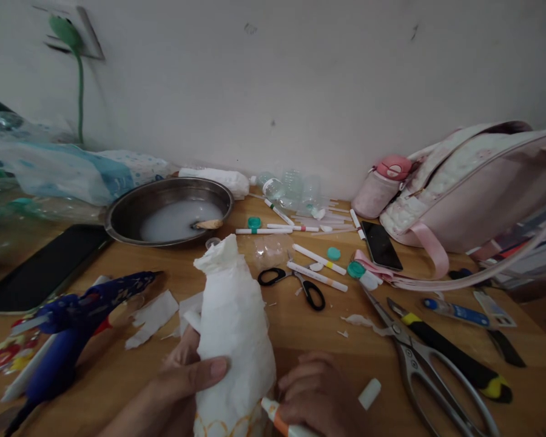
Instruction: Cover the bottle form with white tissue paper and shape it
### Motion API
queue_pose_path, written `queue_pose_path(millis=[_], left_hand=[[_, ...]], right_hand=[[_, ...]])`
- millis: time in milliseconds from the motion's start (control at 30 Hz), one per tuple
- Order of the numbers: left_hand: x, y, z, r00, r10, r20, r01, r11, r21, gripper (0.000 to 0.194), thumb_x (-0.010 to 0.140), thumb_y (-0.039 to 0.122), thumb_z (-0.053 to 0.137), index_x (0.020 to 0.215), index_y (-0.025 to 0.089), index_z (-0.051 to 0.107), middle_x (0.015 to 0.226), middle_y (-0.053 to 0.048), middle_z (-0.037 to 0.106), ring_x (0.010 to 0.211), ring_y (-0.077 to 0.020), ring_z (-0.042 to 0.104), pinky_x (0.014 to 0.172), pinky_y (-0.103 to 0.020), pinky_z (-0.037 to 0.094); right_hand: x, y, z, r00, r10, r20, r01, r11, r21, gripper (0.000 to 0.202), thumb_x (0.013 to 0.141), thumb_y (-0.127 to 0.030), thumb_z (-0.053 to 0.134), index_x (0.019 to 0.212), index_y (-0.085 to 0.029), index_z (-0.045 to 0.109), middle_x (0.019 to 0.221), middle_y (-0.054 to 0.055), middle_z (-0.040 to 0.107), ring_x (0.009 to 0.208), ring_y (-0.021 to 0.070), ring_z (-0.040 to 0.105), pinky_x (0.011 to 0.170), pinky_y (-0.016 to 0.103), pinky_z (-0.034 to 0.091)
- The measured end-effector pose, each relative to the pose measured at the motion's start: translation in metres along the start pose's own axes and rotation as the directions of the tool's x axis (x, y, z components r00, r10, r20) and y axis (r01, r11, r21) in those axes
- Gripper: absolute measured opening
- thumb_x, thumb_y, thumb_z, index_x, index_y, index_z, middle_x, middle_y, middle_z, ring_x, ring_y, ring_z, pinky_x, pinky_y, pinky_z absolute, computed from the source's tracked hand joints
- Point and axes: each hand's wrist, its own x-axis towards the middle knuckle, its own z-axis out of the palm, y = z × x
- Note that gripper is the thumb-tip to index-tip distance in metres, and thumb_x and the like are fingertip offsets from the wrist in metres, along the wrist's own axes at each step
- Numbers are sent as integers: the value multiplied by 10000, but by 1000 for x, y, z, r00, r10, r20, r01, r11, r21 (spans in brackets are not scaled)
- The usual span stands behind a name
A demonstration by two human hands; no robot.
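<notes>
A white, paper-covered bottle shape (236,328) stands at the front middle, with orange curved lines drawn round its lower part. My left hand (193,370) is wrapped round its left side, thumb across the front. In my right hand (321,388) is an orange and white marker (282,419), its tip at the lower right side of the bottle shape. A loose white cap (369,394) lies to the right of my right hand. Torn white paper (155,318) is on the table left of the bottle shape.
Behind are a metal bowl (168,212) of cloudy liquid, black scissors (293,282) and several markers. A blue glue gun (73,334) lies left. On the right are large shears (428,370), a yellow-black cutter (455,349), a phone (382,245), a pink bottle (382,185) and a backpack (477,188).
</notes>
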Motion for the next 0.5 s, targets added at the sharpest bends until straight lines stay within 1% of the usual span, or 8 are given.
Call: queue_pose_path(millis=[133, 300, 367, 400, 500], left_hand=[[-1, 2, -1, 999, 52, 6, -52, 995, 90, 995, 724, 654, 1009, 1637, 381, 721, 1401, -145, 913, 1458, -522, 759, 1192, -650, 646], [-2, -3, -5, 991, 129, 39, -135, 971, 199, 978, 736, 681, 977, 1643, 418, 722, 1436, -139, 906, 1503, -533, 722, 1221, -657, 624], [-4, -8, -13, 985, 165, 50, -172, 955, 243, 974, 745, 688, 967, 1651, 434, 718, 1456, -135, 901, 1530, -538, 702, 1236, -662, 613], [-6, -11, -20, 981, 184, 53, -191, 944, 267, 967, 751, 690, 963, 1653, 442, 717, 1466, -132, 900, 1544, -539, 691, 1243, -663, 608], [-16, -22, -49, 969, 239, 66, -247, 901, 358, 881, 791, 674, 960, 1620, 468, 749, 1491, -115, 897, 1574, -536, 674, 1266, -659, 596]], right_hand=[[5, 3, 3, 993, 113, -39, -110, 991, 70, 460, 1026, -774, 856, 1035, -314, 850, 898, 37, 862, 984, 301, 879, 1021, 459, 725], [8, 12, 1, 965, 249, -87, -232, 958, 167, 490, 1000, -793, 875, 1067, -308, 851, 948, 48, 877, 1032, 317, 877, 1041, 472, 720], [4, 18, -6, 947, 303, -102, -278, 938, 208, 510, 990, -807, 881, 1071, -304, 854, 963, 52, 882, 1045, 322, 876, 1041, 475, 720], [1, 21, -10, 938, 330, -104, -300, 926, 229, 522, 986, -816, 883, 1071, -302, 855, 973, 55, 886, 1050, 324, 876, 1036, 474, 720], [-9, 30, -22, 914, 399, -74, -361, 883, 299, 553, 989, -849, 879, 1058, -300, 858, 1026, 55, 903, 1064, 304, 877, 1021, 438, 716]])
